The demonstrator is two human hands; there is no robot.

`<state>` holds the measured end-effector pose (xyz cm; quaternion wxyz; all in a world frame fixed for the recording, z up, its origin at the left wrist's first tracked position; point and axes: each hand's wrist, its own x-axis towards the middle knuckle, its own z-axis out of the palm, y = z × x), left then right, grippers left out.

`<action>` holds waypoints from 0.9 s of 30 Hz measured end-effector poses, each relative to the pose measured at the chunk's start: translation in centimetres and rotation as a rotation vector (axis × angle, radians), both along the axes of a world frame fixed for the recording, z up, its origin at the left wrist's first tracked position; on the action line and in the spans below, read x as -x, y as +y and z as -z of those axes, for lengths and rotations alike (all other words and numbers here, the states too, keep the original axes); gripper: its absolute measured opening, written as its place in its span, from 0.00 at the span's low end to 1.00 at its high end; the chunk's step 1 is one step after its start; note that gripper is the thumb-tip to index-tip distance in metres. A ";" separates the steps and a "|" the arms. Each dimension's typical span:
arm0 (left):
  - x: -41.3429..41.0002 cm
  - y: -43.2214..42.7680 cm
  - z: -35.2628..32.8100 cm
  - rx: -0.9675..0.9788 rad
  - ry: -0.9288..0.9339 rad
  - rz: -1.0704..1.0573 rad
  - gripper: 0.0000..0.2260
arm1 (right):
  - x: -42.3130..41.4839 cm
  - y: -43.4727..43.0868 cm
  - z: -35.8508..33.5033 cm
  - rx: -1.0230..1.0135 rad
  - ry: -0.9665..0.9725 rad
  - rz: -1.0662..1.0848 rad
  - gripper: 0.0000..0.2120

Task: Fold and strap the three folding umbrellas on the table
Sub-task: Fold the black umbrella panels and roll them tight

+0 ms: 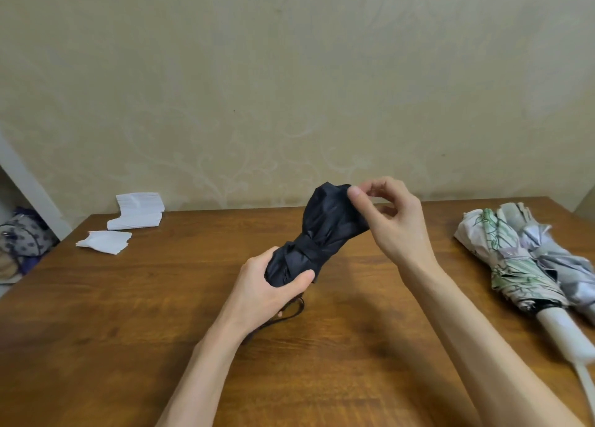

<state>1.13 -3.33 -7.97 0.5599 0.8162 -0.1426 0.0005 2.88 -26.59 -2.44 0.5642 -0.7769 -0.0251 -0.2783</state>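
One black umbrella (pixel 323 230), left hand (pixel 268 287) gripping low, right hand (pixel 396 224) pinching top.

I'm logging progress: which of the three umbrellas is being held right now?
The black umbrella: the left hand grips its lower end and the right hand pinches its top fabric. The floral umbrella and the silver umbrella lie on the table.

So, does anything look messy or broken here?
Nothing looks broken or spilled. On the right of the table, the floral umbrella and silver umbrella lie side by side with rumpled, bunchy fabric. The white paper stacks at the far left sit crooked.
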 end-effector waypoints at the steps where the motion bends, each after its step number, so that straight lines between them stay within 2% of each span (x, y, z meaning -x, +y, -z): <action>1: -0.1 0.2 0.0 0.061 0.044 -0.011 0.08 | 0.1 -0.3 -0.2 -0.050 0.017 -0.028 0.08; 3: -0.3 0.6 -0.1 0.176 0.111 -0.029 0.11 | 0.2 -1.3 -0.6 -0.093 0.027 -0.092 0.07; 6: -0.5 1.3 -0.1 0.235 0.123 -0.046 0.14 | 0.4 -1.5 -0.6 0.041 0.016 -0.256 0.03; 9: -0.4 1.4 -0.3 0.230 0.128 -0.015 0.14 | 0.0 -0.4 0.2 0.129 -0.040 -0.266 0.10; 11: -0.3 1.3 -0.3 0.216 0.129 0.005 0.13 | -0.1 0.2 0.4 0.129 -0.084 -0.231 0.09; 13: -0.2 1.2 -0.3 0.199 0.120 0.007 0.11 | -0.1 0.1 0.3 0.103 -0.080 -0.184 0.07; 17: -0.3 0.8 -0.2 0.119 0.071 -0.003 0.05 | 0.4 -0.3 -0.6 -0.099 0.035 -0.240 0.09; 20: -0.5 0.7 -0.1 0.062 0.044 0.029 0.03 | 0.8 -0.1 -1.2 -0.146 0.053 -0.244 0.10; 22: -0.5 0.7 -0.1 0.037 0.035 0.075 0.03 | 0.8 0.1 -1.1 -0.055 -0.025 -0.153 0.09; 25: -0.1 0.7 -0.2 0.038 0.058 0.144 0.05 | 0.4 0.5 -0.2 0.204 -0.186 0.047 0.08; 27: 0.1 0.7 -0.2 0.073 0.101 0.161 0.08 | 0.1 0.7 0.4 0.192 -0.173 0.061 0.09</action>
